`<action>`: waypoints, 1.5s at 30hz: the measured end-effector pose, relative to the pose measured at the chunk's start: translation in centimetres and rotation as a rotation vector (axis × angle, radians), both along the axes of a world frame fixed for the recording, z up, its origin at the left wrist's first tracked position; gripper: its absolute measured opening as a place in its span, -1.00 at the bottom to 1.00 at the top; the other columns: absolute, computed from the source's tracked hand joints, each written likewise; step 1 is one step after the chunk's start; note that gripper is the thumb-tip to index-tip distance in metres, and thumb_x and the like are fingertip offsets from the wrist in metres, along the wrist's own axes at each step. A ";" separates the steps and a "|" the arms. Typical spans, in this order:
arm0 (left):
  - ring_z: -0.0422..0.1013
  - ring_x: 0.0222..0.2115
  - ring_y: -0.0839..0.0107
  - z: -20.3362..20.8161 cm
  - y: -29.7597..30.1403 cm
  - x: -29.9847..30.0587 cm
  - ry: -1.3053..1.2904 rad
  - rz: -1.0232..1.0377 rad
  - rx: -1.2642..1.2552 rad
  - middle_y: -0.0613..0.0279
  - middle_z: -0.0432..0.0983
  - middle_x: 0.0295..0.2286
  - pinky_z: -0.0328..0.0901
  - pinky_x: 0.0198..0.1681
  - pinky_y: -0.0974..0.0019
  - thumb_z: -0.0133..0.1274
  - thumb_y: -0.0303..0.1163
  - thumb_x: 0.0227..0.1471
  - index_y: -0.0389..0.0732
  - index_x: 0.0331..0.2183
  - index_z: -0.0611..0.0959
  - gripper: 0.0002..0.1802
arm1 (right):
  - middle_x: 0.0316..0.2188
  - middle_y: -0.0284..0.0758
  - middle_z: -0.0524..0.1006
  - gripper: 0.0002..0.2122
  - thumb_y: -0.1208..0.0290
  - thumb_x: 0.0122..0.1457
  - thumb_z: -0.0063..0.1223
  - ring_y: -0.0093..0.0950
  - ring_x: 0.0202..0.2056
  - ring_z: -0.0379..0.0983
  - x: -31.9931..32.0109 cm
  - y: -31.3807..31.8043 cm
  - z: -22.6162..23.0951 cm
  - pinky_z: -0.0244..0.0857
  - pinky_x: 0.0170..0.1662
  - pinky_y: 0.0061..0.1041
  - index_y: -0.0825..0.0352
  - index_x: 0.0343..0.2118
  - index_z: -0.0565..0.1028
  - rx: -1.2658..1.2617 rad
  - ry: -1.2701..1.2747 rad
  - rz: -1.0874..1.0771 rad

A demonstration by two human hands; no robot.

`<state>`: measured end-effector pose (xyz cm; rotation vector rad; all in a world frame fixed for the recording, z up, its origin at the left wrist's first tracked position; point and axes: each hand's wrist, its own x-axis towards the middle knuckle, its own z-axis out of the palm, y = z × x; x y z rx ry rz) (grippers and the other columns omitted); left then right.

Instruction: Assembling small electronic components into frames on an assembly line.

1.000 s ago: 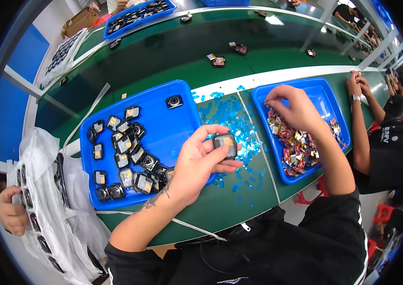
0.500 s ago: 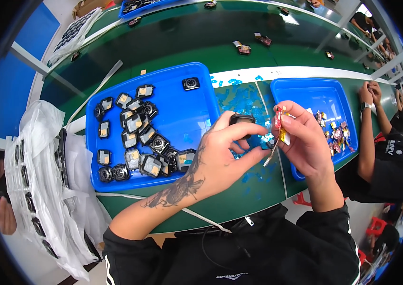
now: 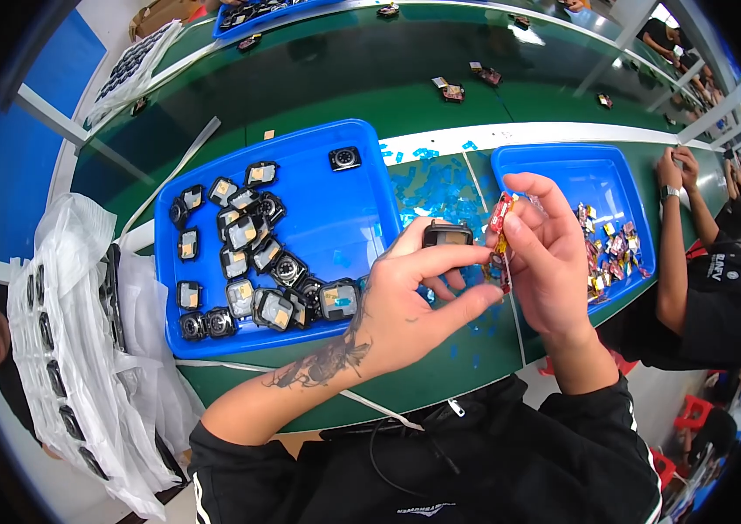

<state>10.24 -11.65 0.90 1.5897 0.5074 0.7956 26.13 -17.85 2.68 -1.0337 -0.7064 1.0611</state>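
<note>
A black smartwatch case is held in my left hand, against its curled fingers. That hand's thumb and index finger reach toward a small red circuit board. My right hand pinches this board between thumb and fingers, with more small parts hanging just below it. The fingertips of both hands nearly meet there, and they partly hide the parts. To the left, a large blue tray holds several black watch cases, some overlapping. On the right, a smaller blue tray contains loose small boards with yellow and red pieces.
Scraps of blue film litter the green table between the trays. A few boards lie on the green surface beyond the white strip. White-wrapped trays stand at the left. A co-worker's arm is at the right.
The red board has turned, its red face now showing more. My left thumb and index finger have spread apart, and the bright strip below the right fingers is out of sight.
</note>
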 end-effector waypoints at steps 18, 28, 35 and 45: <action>0.48 -0.41 0.52 -0.7 0.1 0.0 -0.091 0.118 -0.043 0.11 0.45 -0.25 0.39 -0.35 0.48 0.19 -0.57 -0.04 -0.32 -0.29 0.69 -0.82 | -0.10 -0.21 0.36 -0.73 0.74 0.15 -0.03 -0.57 -0.25 0.45 0.5 -0.9 0.4 0.32 -0.25 -0.66 0.44 -0.08 0.46 0.189 -0.603 -0.065; 0.48 -0.30 0.43 -0.5 0.0 -0.1 0.021 0.211 0.260 0.11 0.49 -0.28 0.37 -0.21 0.43 0.17 -0.61 -0.08 -0.29 -0.31 0.73 -0.80 | -0.46 -0.27 0.55 -0.84 0.57 -0.08 0.29 -0.28 -0.38 0.51 1.5 -0.8 3.0 0.36 -0.30 -0.43 0.33 -0.39 0.55 0.006 -1.206 0.129; 0.52 -0.43 0.41 0.1 0.0 -0.1 -0.039 0.118 -0.241 0.13 0.54 -0.34 0.44 -0.30 0.35 0.16 -0.54 -0.04 -0.35 -0.36 0.71 -0.87 | -0.50 -0.34 0.51 -0.83 0.61 -0.13 0.28 -0.30 -0.41 0.47 0.9 -1.4 3.1 0.34 -0.16 -0.25 0.31 -0.46 0.52 0.251 -1.515 0.051; 0.48 -0.49 0.48 0.4 -0.6 0.0 -0.044 0.184 0.085 0.16 0.58 -0.54 0.29 0.00 0.26 0.18 -0.50 -0.05 -0.37 -0.40 0.70 -0.87 | -0.47 -0.34 0.50 -0.79 0.64 -0.17 0.29 -0.30 -0.37 0.47 1.1 -2.1 1.8 0.33 -0.06 -0.18 0.32 -0.44 0.50 0.251 -1.302 0.069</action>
